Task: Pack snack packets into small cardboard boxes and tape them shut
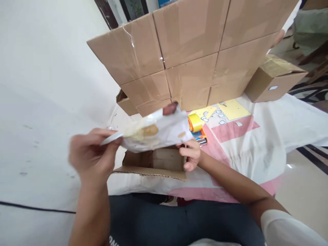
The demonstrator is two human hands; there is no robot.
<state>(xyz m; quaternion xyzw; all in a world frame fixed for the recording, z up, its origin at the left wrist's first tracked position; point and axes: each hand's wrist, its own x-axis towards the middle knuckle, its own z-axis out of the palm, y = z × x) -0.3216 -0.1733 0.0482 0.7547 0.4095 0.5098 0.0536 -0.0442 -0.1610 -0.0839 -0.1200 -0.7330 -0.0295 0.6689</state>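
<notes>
My left hand point(93, 153) pinches the left end of a white and clear plastic packet point(169, 131) with yellow-brown patches, held tilted over an open cardboard box point(167, 159). The packet is slightly blurred. My right hand point(191, 155) has its fingers curled at the box's right side wall, just under the packet's right end. A dark reddish-brown thing point(169, 108) shows behind the packet's upper edge; I cannot make out what it is. The visible part of the box's inside is bare brown cardboard.
A taped cardboard partition point(189, 51) stands across the table, with another person's fingers point(278, 38) at its right edge. A yellow tape roll point(195, 122) lies by the packet. A closed carton point(274, 78) stands right, a small box point(126, 102) left. A white wall point(46, 85) borders the left.
</notes>
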